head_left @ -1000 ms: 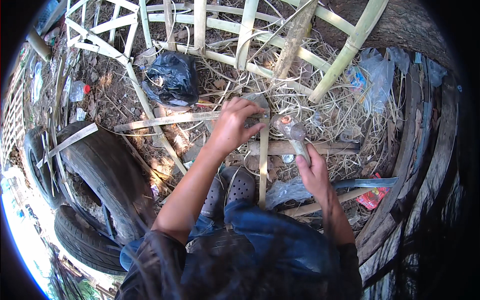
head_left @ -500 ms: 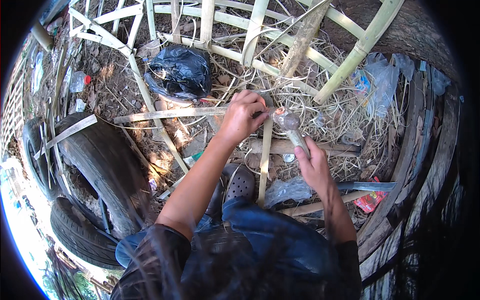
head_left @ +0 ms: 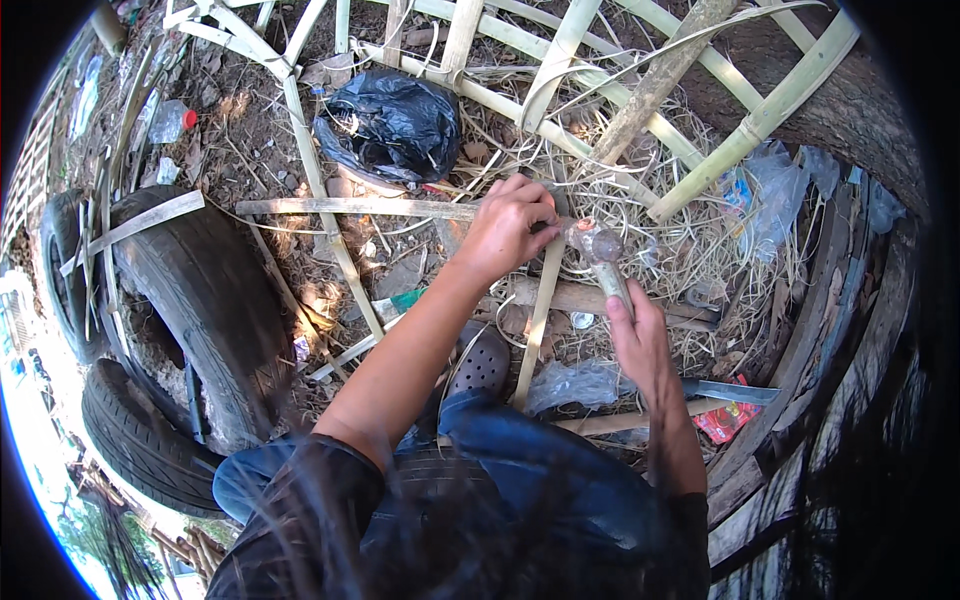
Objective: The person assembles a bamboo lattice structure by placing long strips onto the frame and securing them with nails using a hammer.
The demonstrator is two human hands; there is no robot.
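My right hand (head_left: 640,335) is wrapped round the pale handle of a hammer (head_left: 603,245), whose dirty, rounded head sits just right of my left fingertips. My left hand (head_left: 512,228) is closed in a pinch where two bamboo strips meet; whatever lies between its finger and thumb is hidden. One flat bamboo strip (head_left: 350,206) runs leftward from under that hand. A second bamboo strip (head_left: 540,318) comes down from the same spot toward my shoe (head_left: 482,362). Behind the fingers a dark, flat-looking block (head_left: 553,196) shows in part.
A bamboo lattice (head_left: 545,125) crosses the far side, with a black plastic bag (head_left: 395,125) before it. Old tyres (head_left: 205,310) lie at left. A long blade (head_left: 735,391) rests near my right forearm. Shavings (head_left: 690,240), a log (head_left: 655,308) and plastic litter (head_left: 580,385) cover the ground.
The view has shifted, so the bag and lattice appear farther right and slightly higher. Both hands keep nearly the same pose, with the hammer head still close to my left fingertips.
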